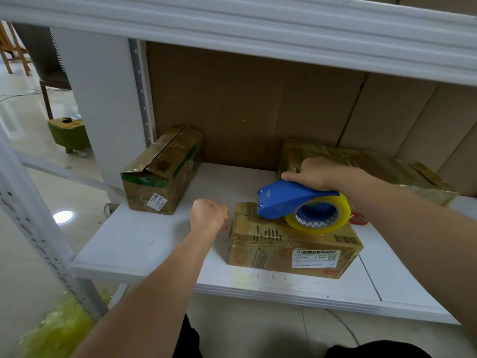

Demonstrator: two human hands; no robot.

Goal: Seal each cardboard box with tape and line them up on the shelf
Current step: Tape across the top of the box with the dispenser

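Observation:
A small cardboard box (pixel 291 250) with a white label lies near the front of the white shelf (pixel 144 241). On its top rests a blue tape dispenser (pixel 289 200) with a yellowish tape roll (pixel 322 215), and my right hand (pixel 320 173) grips the dispenser from above. My left hand (pixel 209 214) is curled at the box's left end, at its top edge; whether it pinches tape or the box cannot be seen. A second box (pixel 162 171) with green print stands at the back left. A third, flatter box (pixel 366 166) lies at the back right behind my right hand.
A small red object (pixel 359 218) lies on the shelf just right of the tape roll. Brown cardboard sheets (pixel 258 99) line the back of the shelf. An upper shelf edge (pixel 258 24) hangs overhead. The perforated metal upright (pixel 33 228) stands at the left, with yellow-green wrap (pixel 59 329) below.

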